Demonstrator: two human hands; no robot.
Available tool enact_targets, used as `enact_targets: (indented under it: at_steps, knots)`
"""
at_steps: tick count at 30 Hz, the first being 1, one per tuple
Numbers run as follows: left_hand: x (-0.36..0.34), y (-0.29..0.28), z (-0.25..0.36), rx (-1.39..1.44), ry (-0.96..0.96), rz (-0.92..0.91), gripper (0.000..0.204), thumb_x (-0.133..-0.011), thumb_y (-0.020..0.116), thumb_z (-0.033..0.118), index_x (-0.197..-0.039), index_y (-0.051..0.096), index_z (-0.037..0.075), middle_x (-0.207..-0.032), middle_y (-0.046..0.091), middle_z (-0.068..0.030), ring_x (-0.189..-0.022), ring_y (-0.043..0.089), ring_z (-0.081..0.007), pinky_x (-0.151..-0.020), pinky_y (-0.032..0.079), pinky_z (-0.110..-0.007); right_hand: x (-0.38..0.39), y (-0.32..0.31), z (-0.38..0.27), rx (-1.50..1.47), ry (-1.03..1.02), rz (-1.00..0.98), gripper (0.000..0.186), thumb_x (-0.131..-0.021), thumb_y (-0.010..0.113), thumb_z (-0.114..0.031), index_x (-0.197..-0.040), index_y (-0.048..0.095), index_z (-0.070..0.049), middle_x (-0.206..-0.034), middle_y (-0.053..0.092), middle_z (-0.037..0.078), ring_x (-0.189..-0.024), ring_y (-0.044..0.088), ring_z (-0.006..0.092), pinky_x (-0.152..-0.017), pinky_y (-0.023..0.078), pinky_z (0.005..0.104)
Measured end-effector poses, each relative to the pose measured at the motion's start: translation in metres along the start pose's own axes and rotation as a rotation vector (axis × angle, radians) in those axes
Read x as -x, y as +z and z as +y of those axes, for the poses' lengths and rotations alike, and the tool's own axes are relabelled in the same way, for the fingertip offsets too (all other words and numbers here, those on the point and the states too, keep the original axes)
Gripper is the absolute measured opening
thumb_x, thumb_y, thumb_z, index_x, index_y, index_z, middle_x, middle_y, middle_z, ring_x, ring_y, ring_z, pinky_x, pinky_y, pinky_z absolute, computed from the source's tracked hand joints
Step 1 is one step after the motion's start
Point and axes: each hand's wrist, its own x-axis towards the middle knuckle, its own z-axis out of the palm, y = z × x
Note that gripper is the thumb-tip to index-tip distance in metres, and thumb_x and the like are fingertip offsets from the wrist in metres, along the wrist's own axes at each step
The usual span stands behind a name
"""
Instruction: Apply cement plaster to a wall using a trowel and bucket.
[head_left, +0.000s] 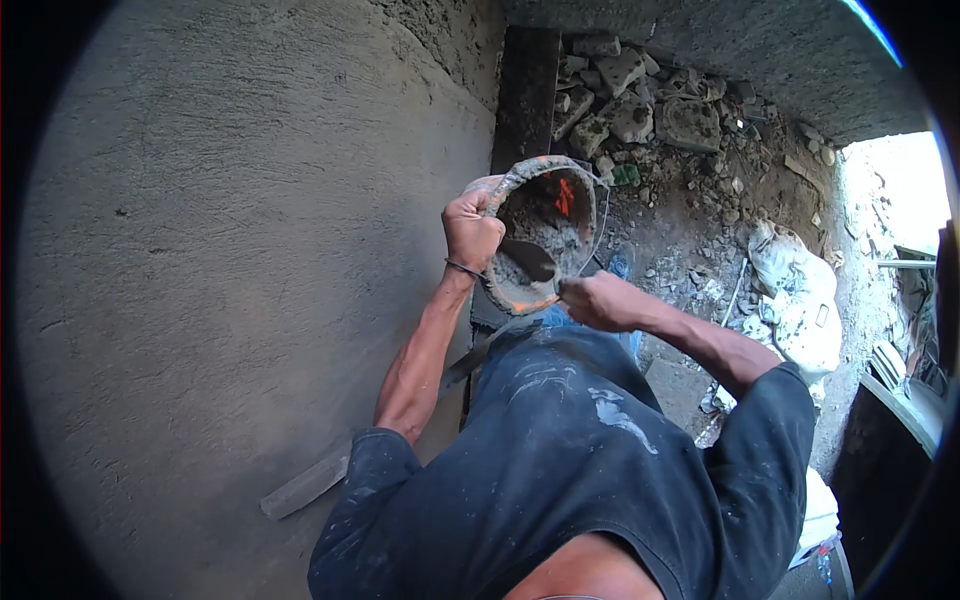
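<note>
Left hand (470, 232) is clamped on the rim of the orange mortar pan (512, 188), holding it tilted up just beside the plastered wall (250, 250) — grey mortar (545, 235) sits inside. Right hand (600, 300) is fisted around a trowel handle at the pan's near rim, trowel blade (528, 260) down in the mortar (rubble pile (640, 100) beyond the pan).

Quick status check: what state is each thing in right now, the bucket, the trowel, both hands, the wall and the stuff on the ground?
Bucket: tilted, caked with mortar, partly filled.
Trowel: blade inside the bucket, in the mortar.
Left hand: gripping the bucket rim.
Right hand: closed on the trowel handle.
Wall: plastered grey, rough.
Rubble: loose, piled on the ground.
White sack: slumped, crumpled.
</note>
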Motion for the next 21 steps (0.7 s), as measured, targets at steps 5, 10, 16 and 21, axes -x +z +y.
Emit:
enact_targets:
  at_steps: [5,10,16,21]
  knots:
    - [0.001,-0.002,0.012,-0.017,-0.090,-0.023,0.037,-0.046,0.047,-0.013,-0.060,0.022,0.011,-0.062,0.023,0.0076,-0.056,0.023,-0.0044,-0.042,0.017,-0.027,0.011,-0.005,-0.002,-0.302,-0.052,0.029,0.035,-0.084,0.062,-0.015,-0.115,0.056,-0.001,-0.069,0.061,0.014,-0.063,0.064,0.0267,-0.057,0.048,0.0404]
    - [0.007,-0.014,-0.027,0.014,-0.133,0.128,0.038,-0.047,0.044,-0.017,-0.058,0.021,0.012,-0.060,0.023,0.0077,-0.050,0.023,-0.0044,-0.035,0.019,-0.027,-0.007,-0.006,0.002,-0.924,0.185,-0.123,0.028,-0.088,0.066,-0.021,-0.110,0.058,-0.006,-0.065,0.055,0.000,-0.049,0.050,0.0085,-0.041,0.038,0.0243]
    - [-0.004,-0.028,-0.023,0.085,-0.237,0.255,0.027,-0.058,0.043,-0.012,-0.054,0.027,0.010,-0.052,0.032,0.0037,-0.041,0.030,-0.0077,-0.034,0.026,-0.028,-0.007,-0.008,0.015,-1.083,0.147,-0.091,0.031,-0.088,0.066,-0.020,-0.114,0.055,-0.007,-0.064,0.049,-0.002,-0.047,0.047,0.0079,-0.040,0.039,0.0238]
    - [0.011,-0.033,-0.031,0.132,-0.274,0.387,0.020,-0.075,0.042,0.000,-0.057,0.039,0.008,-0.047,0.046,-0.0042,-0.037,0.046,-0.0140,-0.034,0.033,-0.029,0.033,-0.046,-0.013,-1.229,0.082,0.287,0.041,-0.084,0.067,-0.017,-0.120,0.053,-0.003,-0.064,0.050,0.000,-0.047,0.048,0.0086,-0.040,0.038,0.0237]
